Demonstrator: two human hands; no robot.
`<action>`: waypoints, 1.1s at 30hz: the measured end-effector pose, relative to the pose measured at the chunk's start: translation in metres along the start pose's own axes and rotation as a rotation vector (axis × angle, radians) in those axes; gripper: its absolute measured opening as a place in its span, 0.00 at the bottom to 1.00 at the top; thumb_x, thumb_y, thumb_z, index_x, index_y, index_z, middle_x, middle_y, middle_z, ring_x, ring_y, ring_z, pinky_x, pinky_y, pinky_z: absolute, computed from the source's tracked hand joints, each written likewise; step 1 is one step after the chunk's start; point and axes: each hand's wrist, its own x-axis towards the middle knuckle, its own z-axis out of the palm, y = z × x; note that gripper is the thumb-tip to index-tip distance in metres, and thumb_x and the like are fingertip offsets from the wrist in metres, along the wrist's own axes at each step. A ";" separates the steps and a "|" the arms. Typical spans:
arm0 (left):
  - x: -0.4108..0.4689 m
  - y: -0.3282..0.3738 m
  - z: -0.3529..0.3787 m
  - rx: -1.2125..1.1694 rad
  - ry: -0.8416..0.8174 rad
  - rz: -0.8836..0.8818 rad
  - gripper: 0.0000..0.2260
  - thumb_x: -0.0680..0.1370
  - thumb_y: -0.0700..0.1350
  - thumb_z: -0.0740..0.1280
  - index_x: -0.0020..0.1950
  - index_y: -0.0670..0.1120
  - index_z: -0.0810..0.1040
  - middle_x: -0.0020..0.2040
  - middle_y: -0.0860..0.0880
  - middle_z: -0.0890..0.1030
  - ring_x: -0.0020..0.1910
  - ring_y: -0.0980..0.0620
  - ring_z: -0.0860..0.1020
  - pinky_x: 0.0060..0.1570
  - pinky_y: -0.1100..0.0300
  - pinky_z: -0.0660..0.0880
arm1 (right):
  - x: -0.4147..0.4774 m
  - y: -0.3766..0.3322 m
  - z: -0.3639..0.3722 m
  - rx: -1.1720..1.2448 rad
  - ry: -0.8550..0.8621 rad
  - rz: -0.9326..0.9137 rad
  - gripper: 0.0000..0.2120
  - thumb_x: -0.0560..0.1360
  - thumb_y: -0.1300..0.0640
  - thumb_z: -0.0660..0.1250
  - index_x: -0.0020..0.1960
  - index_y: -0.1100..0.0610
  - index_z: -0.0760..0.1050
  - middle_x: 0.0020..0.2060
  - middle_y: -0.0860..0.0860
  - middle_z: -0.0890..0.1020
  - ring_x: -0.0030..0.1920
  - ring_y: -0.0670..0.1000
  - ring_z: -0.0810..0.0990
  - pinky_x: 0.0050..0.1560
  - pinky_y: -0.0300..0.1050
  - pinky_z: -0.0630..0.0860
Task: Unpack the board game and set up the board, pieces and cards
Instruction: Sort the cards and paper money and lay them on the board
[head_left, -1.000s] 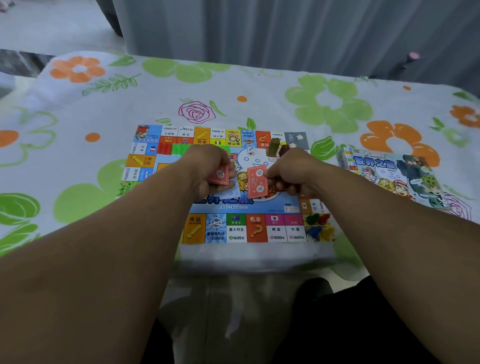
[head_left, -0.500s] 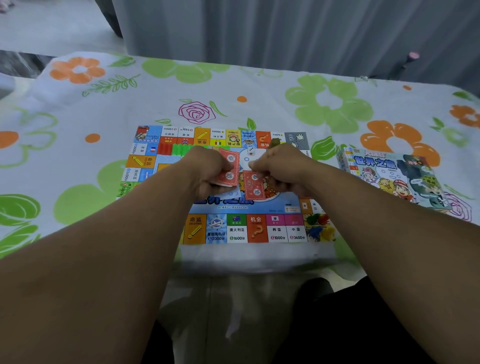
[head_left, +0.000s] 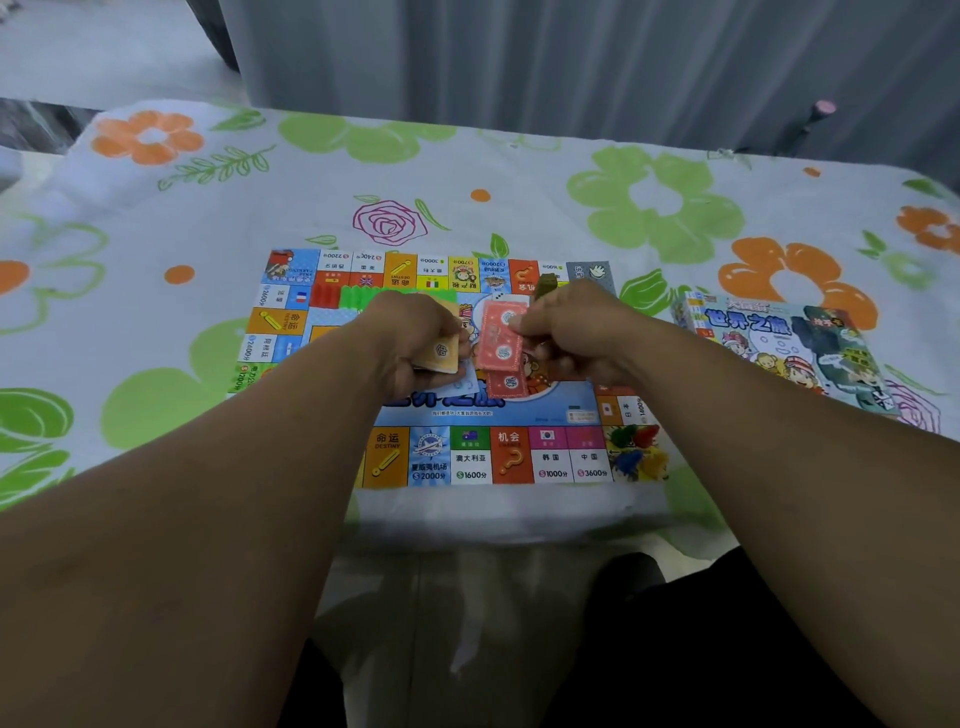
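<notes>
Box (head_left: 779, 348) beside board (head_left: 470, 460), left hand (head_left: 410, 338), right hand (head_left: 576, 332) with cards (head_left: 501, 338) hiding centre

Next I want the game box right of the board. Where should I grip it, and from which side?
Likely from above with the right hand, once it sets down its red note, pinching the two long side walls. The game box lies flat, lid up, with bare tablecloth round it, so no edge is blocked.
</notes>
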 end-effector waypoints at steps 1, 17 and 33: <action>0.001 0.000 -0.002 -0.005 -0.001 0.001 0.07 0.82 0.36 0.61 0.57 0.39 0.77 0.46 0.43 0.82 0.40 0.49 0.82 0.40 0.51 0.82 | 0.001 0.002 -0.001 -0.042 0.011 0.004 0.07 0.78 0.62 0.71 0.42 0.61 0.76 0.28 0.55 0.77 0.21 0.47 0.70 0.22 0.38 0.63; -0.007 0.001 -0.013 -0.032 0.060 0.004 0.12 0.80 0.30 0.60 0.63 0.40 0.70 0.54 0.37 0.83 0.50 0.41 0.84 0.46 0.42 0.82 | -0.002 0.000 0.016 -0.232 0.019 -0.113 0.07 0.78 0.60 0.71 0.48 0.64 0.77 0.33 0.58 0.76 0.24 0.49 0.74 0.21 0.35 0.66; -0.010 0.007 -0.060 -0.132 0.213 -0.010 0.10 0.85 0.39 0.58 0.43 0.42 0.71 0.47 0.45 0.78 0.43 0.48 0.77 0.51 0.51 0.80 | 0.004 -0.032 0.080 0.106 -0.079 -0.066 0.07 0.79 0.61 0.70 0.47 0.65 0.77 0.35 0.56 0.77 0.27 0.48 0.72 0.24 0.39 0.64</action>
